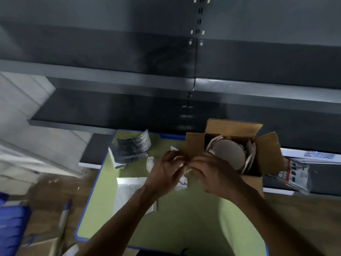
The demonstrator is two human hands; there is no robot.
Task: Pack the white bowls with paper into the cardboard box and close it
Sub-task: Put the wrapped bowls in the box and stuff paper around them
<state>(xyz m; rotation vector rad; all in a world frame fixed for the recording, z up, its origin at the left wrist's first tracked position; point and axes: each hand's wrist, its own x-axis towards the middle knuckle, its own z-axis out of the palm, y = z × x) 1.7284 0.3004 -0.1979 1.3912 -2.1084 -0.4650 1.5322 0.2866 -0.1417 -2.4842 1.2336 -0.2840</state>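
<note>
Left hand and right hand both pinch a crumpled paper wad, just left of the open cardboard box; white bowl sits inside.

On the worktop the cardboard box stands far right with a bowl in it, a foil sheet lies far left, a plastic bag lies nearer, and the hands, left hand and right hand, pinch paper just left of the box, with shelves behind.

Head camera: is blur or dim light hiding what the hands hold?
Head view: dim, motion-blurred throughout; left hand and right hand pinch crumpled paper, its edges smeared; the bowl in the cardboard box is shaded but readable; wide-angle lens bends the shelf edges.
</note>
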